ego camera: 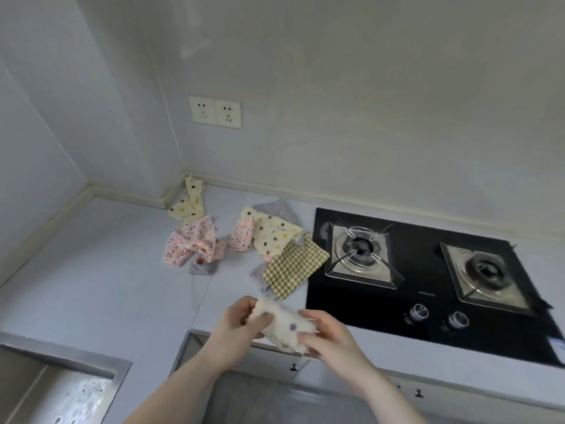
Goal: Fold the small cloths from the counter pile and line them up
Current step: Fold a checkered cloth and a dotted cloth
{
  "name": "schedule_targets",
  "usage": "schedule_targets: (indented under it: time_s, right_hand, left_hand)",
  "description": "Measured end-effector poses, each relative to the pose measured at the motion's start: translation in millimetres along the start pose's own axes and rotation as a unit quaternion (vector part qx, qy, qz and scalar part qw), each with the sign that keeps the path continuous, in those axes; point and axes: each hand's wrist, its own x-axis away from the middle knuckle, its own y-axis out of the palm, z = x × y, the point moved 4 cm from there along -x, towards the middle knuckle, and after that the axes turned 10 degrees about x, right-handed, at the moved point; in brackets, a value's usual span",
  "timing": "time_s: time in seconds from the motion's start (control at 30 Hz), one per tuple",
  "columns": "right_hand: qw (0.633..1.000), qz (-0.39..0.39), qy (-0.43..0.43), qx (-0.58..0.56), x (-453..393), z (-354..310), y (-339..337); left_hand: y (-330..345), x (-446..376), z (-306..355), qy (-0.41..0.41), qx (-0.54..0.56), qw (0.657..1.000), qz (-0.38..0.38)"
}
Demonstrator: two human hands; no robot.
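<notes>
A cream cloth with coloured dots [282, 327] is bunched between both hands above the counter's front edge. My left hand [234, 327] grips its left end and my right hand [328, 335] pinches its right end. Farther back on the pale counter [107, 270] lie loose cloths: a green checked one [295, 266], a cream dotted one [272, 234], two pink floral ones [191, 244] [243, 235], another cream dotted one [189, 200] by the wall corner, and grey ones [275, 208] partly hidden beneath.
A black two-burner gas hob [412, 304] fills the counter's right side, with two knobs at its front. A steel sink [61, 390] sits at the lower left. Twin wall sockets [215, 112] are above the cloths. Cabinet fronts run below the counter edge.
</notes>
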Motion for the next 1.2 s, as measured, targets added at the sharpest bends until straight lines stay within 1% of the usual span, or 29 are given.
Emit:
schedule_targets:
  time_s: [0.07,0.13,0.23,0.33,0.43,0.6,0.7,0.8,0.87,0.93,1.1,1.2]
  right_hand:
    - [1.0,0.02,-0.001,0.002,23,-6,-20]
    - [0.998,0.06,-0.005,0.016,43,-7,-42]
    - [0.989,0.145,0.006,-0.006,72,0,-78]
    - [0.976,0.215,0.012,-0.039,103,12,-114]
    - [0.964,0.258,0.013,-0.07,134,32,-151]
    - [0.935,0.33,0.008,-0.128,187,79,-225]
    - [0.926,0.345,0.007,-0.155,224,109,-278]
    - [0.927,0.325,0.012,-0.185,265,137,-328]
    - [0.927,0.318,0.017,-0.197,291,153,-361]
    - [0.925,0.33,0.02,-0.186,312,169,-393]
    - [0.918,0.358,0.001,-0.172,339,202,-466]
    - [0.915,0.37,0.004,-0.16,342,222,-506]
  left_hand:
    - [24,4,19,0.02,0.01,0.999,-0.028]
    - [52,3,35,0.04,-0.003,0.997,-0.064]
    - [96,-2,58,0.069,-0.046,0.99,-0.117]
    - [146,-4,75,0.098,-0.118,0.975,-0.159]
    - [203,-4,85,0.117,-0.158,0.961,-0.192]
    - [313,9,95,0.114,-0.163,0.936,-0.291]
    - [384,22,96,0.127,-0.183,0.926,-0.306]
    - [459,41,93,0.14,-0.184,0.923,-0.308]
    - [507,55,91,0.135,-0.176,0.92,-0.323]
    - [549,65,87,0.12,-0.175,0.918,-0.336]
    - [630,69,83,0.103,-0.18,0.92,-0.333]
    - [670,64,84,0.105,-0.197,0.914,-0.339]
